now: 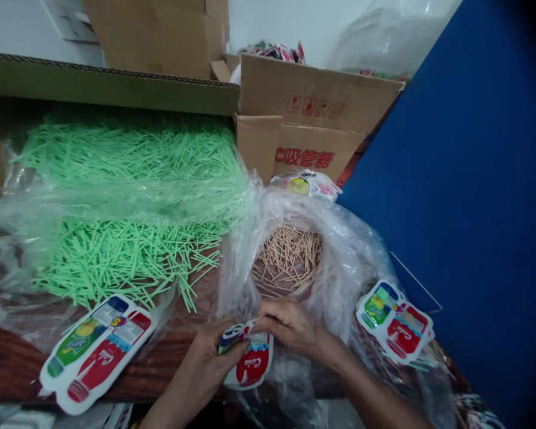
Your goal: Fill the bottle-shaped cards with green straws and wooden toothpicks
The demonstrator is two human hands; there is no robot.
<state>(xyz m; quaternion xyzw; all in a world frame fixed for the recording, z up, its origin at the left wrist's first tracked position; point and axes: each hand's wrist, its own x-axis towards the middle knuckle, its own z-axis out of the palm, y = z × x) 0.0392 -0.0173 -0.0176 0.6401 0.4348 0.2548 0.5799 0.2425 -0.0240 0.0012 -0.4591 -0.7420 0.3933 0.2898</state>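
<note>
A bottle-shaped candy packet [254, 364], with a red Cola side and a green side, is between my hands at the table's front edge. My left hand [209, 357] is closed around its left side, thumb across the front. At the packet's upper edge my right hand [286, 326] pinches with thumb and fingers; anything small between those fingertips is hidden. Just beyond my hands, thin tan sticks [290, 253] lie in an opened clear plastic bag [339, 250]. To the left rests a stack of similar packets [100, 351], and more packets [395, 322] lie at the right.
Many green sticks [134, 256] spill from clear plastic in an open cardboard box [111, 86] at the left. Another cardboard box [321, 113] with red print stands behind the bag. A blue panel [464, 196] rises along the right side.
</note>
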